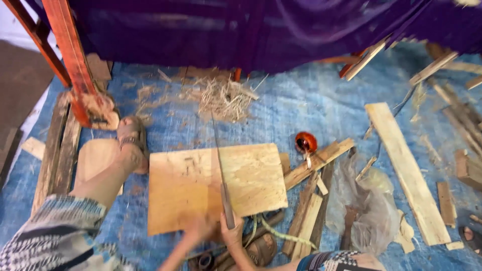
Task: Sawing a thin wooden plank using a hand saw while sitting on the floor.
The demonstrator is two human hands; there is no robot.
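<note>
A square plywood board (251, 175) lies on the blue tarp (301, 108) in front of me. My right hand (233, 235) grips the handle of a long thin knife (219, 155), whose blade runs away from me across the board's middle. My left hand (198, 230) rests on the board's near edge, just left of the knife; it is blurred, so its grip is unclear. My left foot in a sandal (131, 143) is beside the board's far left corner. My right foot in a sandal (261, 249) sits just below the board.
Wood strips (316, 160) and a long plank (407, 173) lie to the right, with a clear plastic bag (374, 203) and a red round object (306, 142). A pile of dry fibres (223, 98) lies beyond the board. Purple cloth (241, 30) and an orange wooden frame (70, 60) stand behind.
</note>
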